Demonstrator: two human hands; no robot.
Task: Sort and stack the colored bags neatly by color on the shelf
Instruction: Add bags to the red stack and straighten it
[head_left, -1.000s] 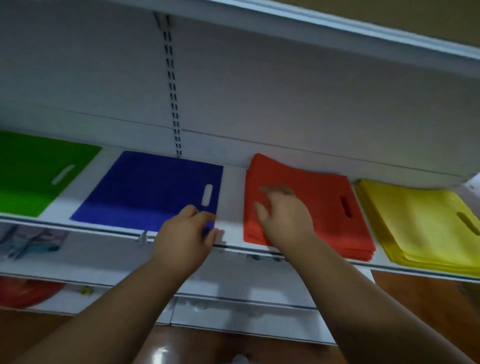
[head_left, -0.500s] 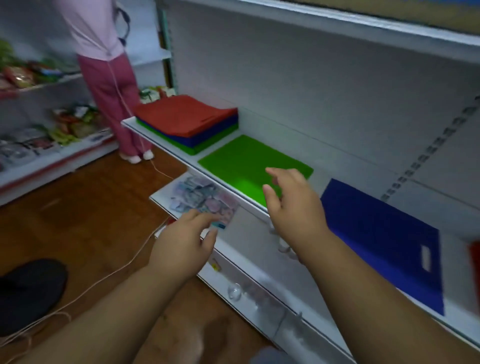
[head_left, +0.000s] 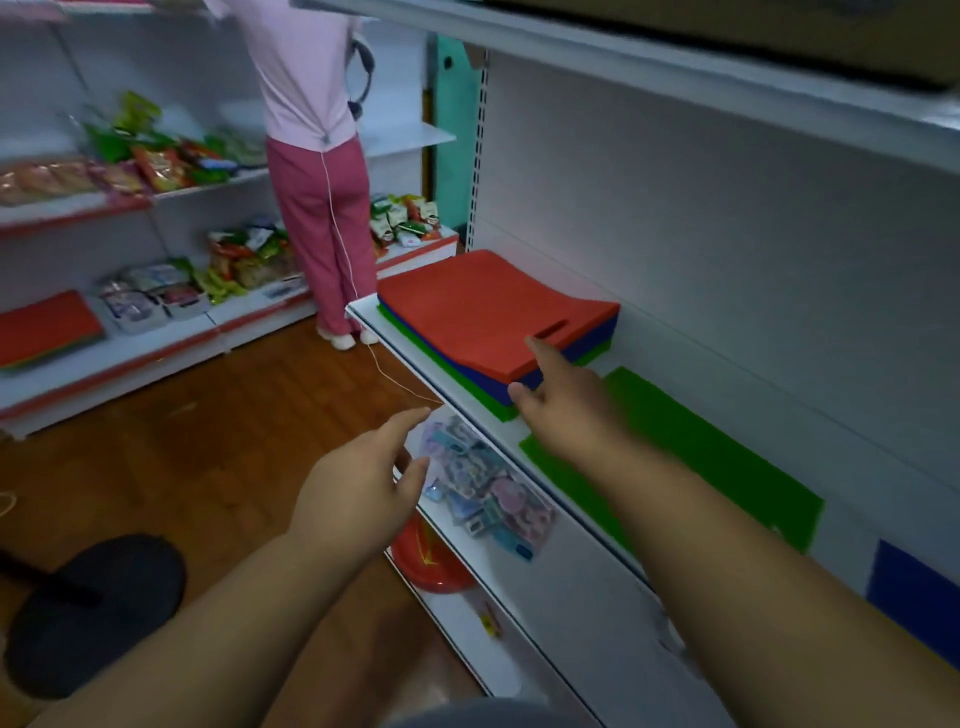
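A mixed pile of bags (head_left: 483, 312) lies at the left end of the white shelf (head_left: 415, 358), red on top, blue and green beneath. A single green bag (head_left: 727, 462) lies flat to its right, and a blue bag (head_left: 914, 592) shows at the right edge. My right hand (head_left: 561, 400) reaches over the shelf with fingers extended, its fingertips at the near corner of the red top bag. My left hand (head_left: 363, 483) hovers in front of the shelf edge with loose fingers, holding nothing.
A person in pink (head_left: 322, 171) stands at the far shelves full of snack packets (head_left: 156, 150). A lower shelf holds a sticker packet (head_left: 483, 483) and a red basin (head_left: 431, 561). A black stool (head_left: 88, 608) stands on the wooden floor at left.
My view has swung left from the red and yellow stacks to the mixed pile. My right hand left the red stack and now reaches the pile's corner; my left hand came off the blue bag.
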